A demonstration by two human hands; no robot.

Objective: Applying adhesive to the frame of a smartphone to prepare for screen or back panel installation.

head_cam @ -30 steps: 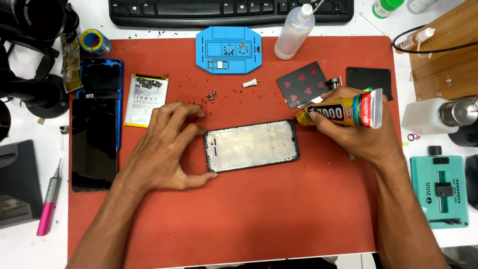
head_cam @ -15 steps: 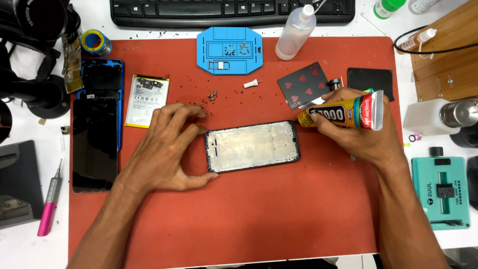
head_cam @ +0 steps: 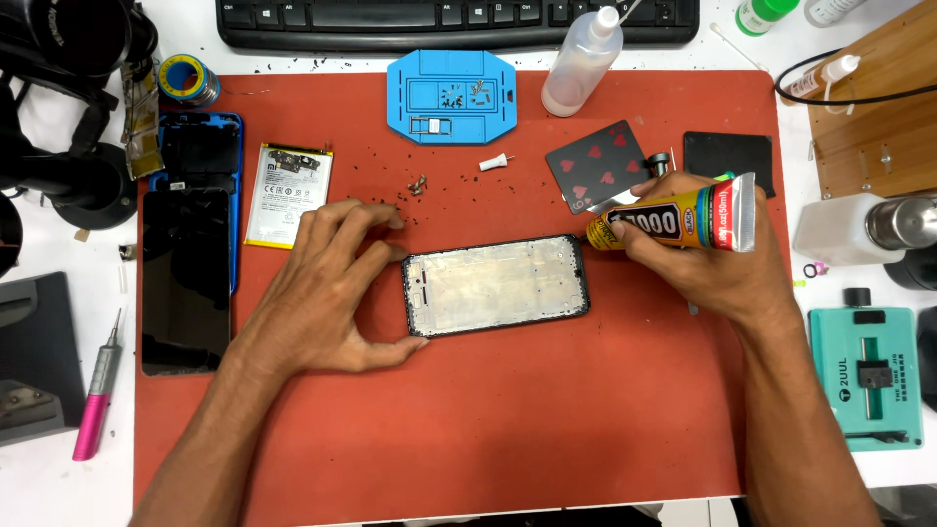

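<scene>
Holding the frame [head_cam: 496, 286] flat at the centre of the red mat [head_cam: 468, 429], the left hand [head_cam: 322, 293] braces its short edge at 9 o'clock, thumb and fingers spread wide around the corners and closed on nothing. The right hand [head_cam: 712, 263] is wrapped firmly around the glue tube [head_cam: 678, 222], whose nozzle meets the frame's corner at about 2 o'clock.

Risks:
- Squeezing too hard probably floods the narrow rim and lets glue run onto the inner plate.
- If the left hand lifts, the frame may slide under nozzle pressure and the bead may wander.
- Loose debris [head_cam: 420, 185] lies on the mat at 11 o'clock of the frame; grains may stick in wet glue.
- The playing card [head_cam: 597, 168] lies just beside the tube at 1 o'clock and could be smeared.

Clearances:
- From 5 to 7 o'clock the mat offers open room for the forearms.
- At 9 o'clock, the screen [head_cam: 185, 283] and battery [head_cam: 289, 195] limit leftward travel.
- At 12 o'clock, the blue tray [head_cam: 454, 98] and squeeze bottle [head_cam: 583, 63] stand well apart.
- At 3 o'clock, the mat edge and a teal jig [head_cam: 867, 376] bound the right arm.
</scene>
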